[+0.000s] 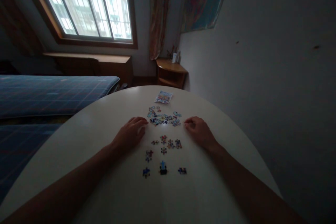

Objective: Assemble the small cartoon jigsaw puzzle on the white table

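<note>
Rests left hand (131,133) palm-down, released, at 9 o'clock of the puzzle cluster (164,118); curls right hand (198,130) at 3 o'clock, grasp impossible to tell. Shows loose pieces (167,143) at 6 o'clock, picture card (163,97) at 12.

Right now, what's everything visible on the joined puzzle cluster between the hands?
The puzzle cluster is a flat, irregular patch of interlocked multicolour pieces, cardboard by the look, unfinished with ragged edges. It lies on the white table between the left hand and right hand. Both sit close to its edges, contact unclear.
</note>
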`<state>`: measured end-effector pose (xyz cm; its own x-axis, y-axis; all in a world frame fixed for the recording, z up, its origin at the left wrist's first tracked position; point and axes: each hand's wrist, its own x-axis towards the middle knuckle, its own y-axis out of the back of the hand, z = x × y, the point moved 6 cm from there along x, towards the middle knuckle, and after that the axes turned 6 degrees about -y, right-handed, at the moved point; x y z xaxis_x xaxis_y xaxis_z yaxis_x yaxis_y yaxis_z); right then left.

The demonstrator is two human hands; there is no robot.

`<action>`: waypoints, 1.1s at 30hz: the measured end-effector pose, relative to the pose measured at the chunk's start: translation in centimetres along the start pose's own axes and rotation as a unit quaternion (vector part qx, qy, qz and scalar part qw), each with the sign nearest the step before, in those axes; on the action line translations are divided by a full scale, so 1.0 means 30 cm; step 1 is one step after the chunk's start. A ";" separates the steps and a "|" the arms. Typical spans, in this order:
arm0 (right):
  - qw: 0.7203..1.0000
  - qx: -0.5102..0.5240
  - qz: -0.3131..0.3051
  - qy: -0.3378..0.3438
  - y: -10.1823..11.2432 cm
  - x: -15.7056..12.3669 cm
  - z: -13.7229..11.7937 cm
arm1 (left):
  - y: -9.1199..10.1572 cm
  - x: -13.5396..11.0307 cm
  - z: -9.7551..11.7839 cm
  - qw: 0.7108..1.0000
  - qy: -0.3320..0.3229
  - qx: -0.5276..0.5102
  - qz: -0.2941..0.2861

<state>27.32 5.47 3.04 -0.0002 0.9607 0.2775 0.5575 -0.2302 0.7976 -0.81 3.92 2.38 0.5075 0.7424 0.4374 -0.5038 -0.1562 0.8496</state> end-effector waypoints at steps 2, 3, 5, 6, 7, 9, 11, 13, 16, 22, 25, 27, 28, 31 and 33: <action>1.000 -0.013 0.002 0.008 -0.013 0.003 0.006 | -0.014 0.001 -0.027 1.000 0.015 0.003 -0.006; 1.000 -0.020 0.003 0.014 -0.019 0.003 0.005 | -0.020 0.001 -0.032 1.000 0.016 0.002 -0.012; 0.999 -0.033 0.002 0.028 -0.028 0.003 0.001 | -0.029 0.000 -0.029 1.000 0.016 0.002 -0.021; 0.999 -0.038 0.001 0.033 -0.031 0.003 -0.001 | -0.031 0.000 -0.026 1.000 0.016 0.002 -0.022; 0.998 -0.043 -0.001 0.035 -0.033 0.003 -0.001 | -0.031 -0.001 -0.022 1.000 0.016 0.002 -0.022; 0.998 -0.048 -0.005 0.034 -0.035 0.003 -0.001 | -0.031 -0.001 -0.016 1.000 0.013 0.001 -0.024; 0.998 -0.052 -0.008 0.032 -0.034 0.003 -0.001 | -0.031 -0.001 -0.013 1.000 0.009 0.002 -0.029; 0.998 -0.052 -0.010 0.031 -0.033 0.002 -0.003 | -0.032 -0.001 -0.013 0.999 0.007 0.005 -0.031; 0.998 -0.051 -0.012 0.031 -0.032 0.002 -0.007 | -0.030 0.001 -0.010 1.000 0.002 0.011 -0.021; 0.998 -0.051 -0.007 0.038 -0.031 0.001 -0.012 | -0.033 0.016 0.009 0.999 -0.031 0.001 -0.016; 0.998 -0.053 -0.010 0.031 -0.033 0.001 -0.011 | -0.037 0.029 0.011 0.999 -0.034 -0.001 -0.015; 0.998 -0.058 -0.012 0.026 -0.033 0.001 -0.012 | -0.041 0.037 0.012 0.999 -0.040 -0.007 -0.012; 0.998 -0.060 -0.013 0.025 -0.033 0.001 -0.014 | -0.044 0.042 0.013 0.999 -0.043 -0.012 -0.013; 0.997 -0.065 -0.016 0.027 -0.034 0.002 -0.023 | -0.053 0.052 0.012 0.998 -0.043 -0.024 -0.025; 0.997 -0.068 -0.017 0.027 -0.034 0.002 -0.027 | -0.056 0.056 0.005 0.999 -0.035 -0.031 -0.028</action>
<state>26.06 5.64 2.67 -0.0650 0.9595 0.2741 0.4383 -0.2193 0.8717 0.99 5.34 1.73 0.5824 0.7008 0.4119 -0.5148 -0.0742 0.8541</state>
